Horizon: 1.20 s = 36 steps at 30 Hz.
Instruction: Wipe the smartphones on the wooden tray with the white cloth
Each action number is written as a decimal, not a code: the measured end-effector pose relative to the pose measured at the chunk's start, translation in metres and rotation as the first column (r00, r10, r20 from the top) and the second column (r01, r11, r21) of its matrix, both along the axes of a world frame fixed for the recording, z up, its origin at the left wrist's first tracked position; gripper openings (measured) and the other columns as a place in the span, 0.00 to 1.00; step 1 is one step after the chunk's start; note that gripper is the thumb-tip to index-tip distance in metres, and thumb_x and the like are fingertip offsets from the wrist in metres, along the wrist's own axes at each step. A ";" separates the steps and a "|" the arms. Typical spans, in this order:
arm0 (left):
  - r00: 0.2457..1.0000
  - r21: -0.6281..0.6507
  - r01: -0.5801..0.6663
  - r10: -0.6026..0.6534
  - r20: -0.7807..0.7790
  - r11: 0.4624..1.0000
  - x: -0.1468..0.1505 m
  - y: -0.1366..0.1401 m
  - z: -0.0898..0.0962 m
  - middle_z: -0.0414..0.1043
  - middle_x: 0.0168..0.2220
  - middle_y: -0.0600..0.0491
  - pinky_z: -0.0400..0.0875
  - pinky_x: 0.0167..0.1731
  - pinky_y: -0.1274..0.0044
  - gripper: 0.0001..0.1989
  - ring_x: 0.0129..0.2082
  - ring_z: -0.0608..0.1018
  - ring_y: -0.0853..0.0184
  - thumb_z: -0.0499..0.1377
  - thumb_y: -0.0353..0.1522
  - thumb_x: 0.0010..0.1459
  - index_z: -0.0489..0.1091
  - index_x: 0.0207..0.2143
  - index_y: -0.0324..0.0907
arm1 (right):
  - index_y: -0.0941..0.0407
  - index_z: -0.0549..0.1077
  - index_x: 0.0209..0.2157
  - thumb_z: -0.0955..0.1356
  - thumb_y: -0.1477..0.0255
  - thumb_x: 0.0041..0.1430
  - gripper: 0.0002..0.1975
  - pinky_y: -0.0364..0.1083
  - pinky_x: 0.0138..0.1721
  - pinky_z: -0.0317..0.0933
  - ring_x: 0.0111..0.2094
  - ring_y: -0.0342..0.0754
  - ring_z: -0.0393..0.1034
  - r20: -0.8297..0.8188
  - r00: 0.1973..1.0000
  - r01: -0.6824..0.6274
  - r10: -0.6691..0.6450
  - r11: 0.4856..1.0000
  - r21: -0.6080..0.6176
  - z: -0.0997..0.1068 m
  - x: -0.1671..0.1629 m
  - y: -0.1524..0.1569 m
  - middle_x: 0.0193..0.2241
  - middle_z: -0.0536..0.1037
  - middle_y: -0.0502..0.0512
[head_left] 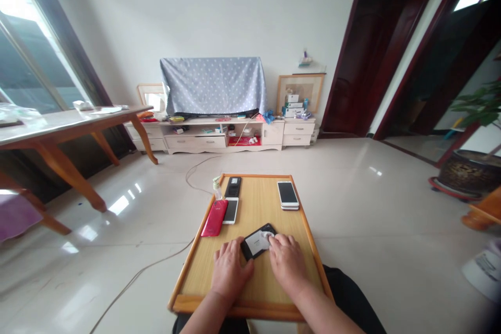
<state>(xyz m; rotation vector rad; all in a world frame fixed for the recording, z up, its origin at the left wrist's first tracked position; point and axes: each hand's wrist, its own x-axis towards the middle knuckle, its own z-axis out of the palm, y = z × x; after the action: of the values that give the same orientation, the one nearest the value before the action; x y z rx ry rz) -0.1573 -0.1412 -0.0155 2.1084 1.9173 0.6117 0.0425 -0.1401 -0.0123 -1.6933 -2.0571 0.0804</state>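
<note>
A black phone lies tilted on the small wooden table, a pale patch covering much of its upward face. My left hand grips its left end between the fingers and thumb. In my right hand, a crumpled white tissue is pinched and pressed against the phone's right part. Beyond my left hand lie a red phone, a white phone with a dark screen and a black phone with its back up. A small clear pump bottle stands beside them.
White phones are stacked at the table's far right. The wooden table has a raised rim and sits over my legs. A cable runs across the floor on the left. A low cabinet stands by the wall.
</note>
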 end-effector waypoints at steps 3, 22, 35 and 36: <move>1.000 -0.006 -0.002 0.002 0.009 1.000 0.000 -0.003 0.003 0.73 0.54 0.51 0.58 0.52 0.68 0.28 0.55 0.69 0.58 0.60 0.39 0.52 0.64 0.57 0.48 | 0.50 0.73 0.56 0.62 0.70 0.67 0.19 0.53 0.52 0.57 0.51 0.57 0.65 0.003 1.000 0.016 -0.016 1.000 -0.018 0.002 -0.007 -0.009 0.52 0.75 0.58; 0.999 0.014 0.038 -0.038 0.003 0.999 0.009 -0.023 0.018 0.73 0.53 0.49 0.60 0.54 0.69 0.26 0.55 0.70 0.57 0.60 0.37 0.50 0.68 0.53 0.45 | 0.51 0.65 0.64 0.57 0.67 0.67 0.25 0.64 0.60 0.52 0.69 0.61 0.47 0.063 0.996 0.071 -0.061 0.985 -0.160 0.003 0.011 -0.029 0.65 0.65 0.58; 0.995 0.087 0.077 -0.070 -0.075 0.993 0.016 -0.032 0.016 0.73 0.51 0.49 0.62 0.53 0.69 0.23 0.53 0.71 0.58 0.59 0.38 0.54 0.67 0.53 0.45 | 0.48 0.67 0.62 0.61 0.68 0.67 0.23 0.67 0.66 0.38 0.70 0.61 0.45 -0.070 0.991 -0.120 0.113 0.988 -0.099 0.003 -0.011 -0.072 0.62 0.69 0.54; 0.995 0.084 0.074 -0.068 -0.076 0.994 0.016 -0.033 0.016 0.72 0.51 0.49 0.61 0.54 0.69 0.24 0.53 0.71 0.58 0.59 0.38 0.54 0.67 0.54 0.45 | 0.48 0.68 0.62 0.61 0.68 0.66 0.23 0.68 0.66 0.36 0.70 0.61 0.44 -0.067 0.993 -0.102 0.096 0.990 -0.097 0.003 -0.007 -0.072 0.62 0.70 0.54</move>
<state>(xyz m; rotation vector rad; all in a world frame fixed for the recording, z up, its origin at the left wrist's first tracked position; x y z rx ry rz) -0.1412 -0.1738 0.0002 2.2719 1.8752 0.6227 0.0359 -0.2123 -0.0094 -1.6243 -2.1213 0.2695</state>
